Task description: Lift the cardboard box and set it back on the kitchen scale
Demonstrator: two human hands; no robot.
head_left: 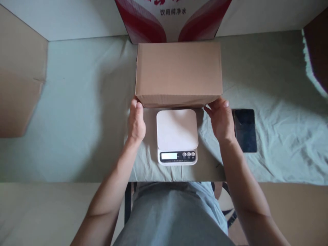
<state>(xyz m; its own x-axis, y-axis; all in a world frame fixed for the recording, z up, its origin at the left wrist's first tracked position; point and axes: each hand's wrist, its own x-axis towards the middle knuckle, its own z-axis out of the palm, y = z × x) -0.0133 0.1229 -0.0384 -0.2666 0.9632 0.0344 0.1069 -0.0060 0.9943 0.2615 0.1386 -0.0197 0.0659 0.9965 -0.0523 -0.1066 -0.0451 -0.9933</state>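
Note:
A brown cardboard box [178, 70] is held between both hands at its lower near corners. My left hand [136, 119] grips the left corner, its thumb against the near edge and its other fingers partly hidden. At the right corner my right hand [220, 116] has its fingers tucked beneath the edge. Just in front of the box, between my forearms, lies a white kitchen scale [177, 131] with a lit display and several round buttons. Whether the box touches the table or is slightly raised, I cannot tell.
Right of my right hand lies a black smartphone [245, 130] on the green tablecloth [74, 102]. Behind the box stands a red and white carton [174, 25] against the wall. Another cardboard box [20, 75] is at the left edge, and a dark brown object [317, 48] at the right.

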